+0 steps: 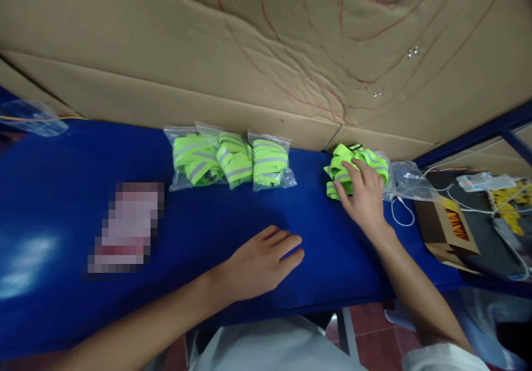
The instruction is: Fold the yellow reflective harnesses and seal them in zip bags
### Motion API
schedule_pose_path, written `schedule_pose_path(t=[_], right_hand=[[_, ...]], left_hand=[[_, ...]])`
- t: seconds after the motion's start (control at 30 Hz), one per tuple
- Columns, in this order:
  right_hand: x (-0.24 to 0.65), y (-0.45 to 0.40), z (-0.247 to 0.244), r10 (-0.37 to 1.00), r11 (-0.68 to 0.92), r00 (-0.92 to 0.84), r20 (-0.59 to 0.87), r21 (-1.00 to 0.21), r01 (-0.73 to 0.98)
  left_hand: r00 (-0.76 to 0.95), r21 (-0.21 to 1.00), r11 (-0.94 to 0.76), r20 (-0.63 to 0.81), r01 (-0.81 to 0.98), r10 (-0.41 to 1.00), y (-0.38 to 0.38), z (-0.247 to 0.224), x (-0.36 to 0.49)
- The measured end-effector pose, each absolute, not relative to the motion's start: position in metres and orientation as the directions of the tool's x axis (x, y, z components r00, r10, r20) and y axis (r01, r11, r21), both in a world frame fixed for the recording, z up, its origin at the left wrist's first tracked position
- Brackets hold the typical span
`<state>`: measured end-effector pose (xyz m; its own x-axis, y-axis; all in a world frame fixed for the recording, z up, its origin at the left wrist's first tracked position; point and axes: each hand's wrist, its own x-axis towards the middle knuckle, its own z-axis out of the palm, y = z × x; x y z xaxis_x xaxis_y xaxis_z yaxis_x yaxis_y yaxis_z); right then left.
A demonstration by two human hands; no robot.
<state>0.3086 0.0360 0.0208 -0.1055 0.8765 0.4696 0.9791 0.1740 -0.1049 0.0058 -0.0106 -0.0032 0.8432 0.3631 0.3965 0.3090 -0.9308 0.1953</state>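
Observation:
Fluorescent yellow-green straps with grey stripes lie in a loose heap (341, 157) near the back right of the blue table. My right hand (366, 199) rests over this heap, its fingers spread and touching the straps. My left hand (266, 260) hovers or rests over the middle of the table with its fingers apart and nothing in it. Behind it, three clear bags of folded straps lie in a row: a left one (193, 157), a middle one (235, 160) and a right one (270, 163).
A pixelated flat object (128, 224) lies on the blue table (199, 221) at left. Clear plastic bags (411, 181), a white cable (403, 213) and an open cardboard box (444, 229) are at right. Brown board (166, 60) stands along the back.

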Motion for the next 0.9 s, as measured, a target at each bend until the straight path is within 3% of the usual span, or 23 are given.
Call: schedule_pose_path(t=[0.07, 0.23, 0.3, 0.53, 0.67, 0.73, 0.8, 0.83, 0.9], right_hand=[[0.337, 0.024, 0.013, 0.875, 0.151, -0.096, 0.474, -0.078, 0.985], [0.372, 0.014, 0.009, 0.793, 0.239, 0.018, 0.609, -0.339, 0.91], [0.373, 0.012, 0.013, 0.743, 0.243, 0.083, 0.664, -0.383, 0.891], [0.391, 0.021, 0.007, 0.738, 0.068, 0.168, 0.654, -0.319, 0.945], [0.397, 0.041, 0.011, 0.862, -0.01, 0.116, 0.494, -0.213, 0.977], [0.382, 0.043, 0.018, 0.893, 0.056, 0.024, 0.449, -0.164, 0.985], [0.352, 0.037, 0.025, 0.878, 0.163, -0.076, 0.472, -0.147, 0.976], [0.334, 0.03, 0.026, 0.863, 0.225, -0.133, 0.487, -0.135, 0.965], [0.296, 0.013, 0.025, 0.823, 0.362, -0.265, 0.502, -0.105, 0.926]], left_hand=[[0.853, 0.192, -0.935, 0.387, 0.298, 0.352, -0.012, -0.003, 0.006], [0.851, 0.216, -0.932, 0.386, 0.292, 0.357, -0.008, -0.004, 0.004], [0.845, 0.218, -0.929, 0.391, 0.3, 0.364, -0.005, -0.003, 0.002], [0.838, 0.218, -0.929, 0.406, 0.3, 0.365, 0.001, -0.003, 0.002], [0.824, 0.253, -0.921, 0.421, 0.295, 0.379, -0.001, -0.003, 0.004], [0.803, 0.34, -0.894, 0.421, 0.291, 0.422, -0.004, -0.002, 0.004], [0.746, 0.546, -0.78, 0.372, 0.305, 0.553, -0.006, -0.001, 0.004], [0.695, 0.696, -0.649, 0.302, 0.307, 0.652, -0.006, 0.0, 0.004], [0.579, 0.95, -0.225, 0.06, 0.217, 0.813, -0.003, 0.003, 0.005]])
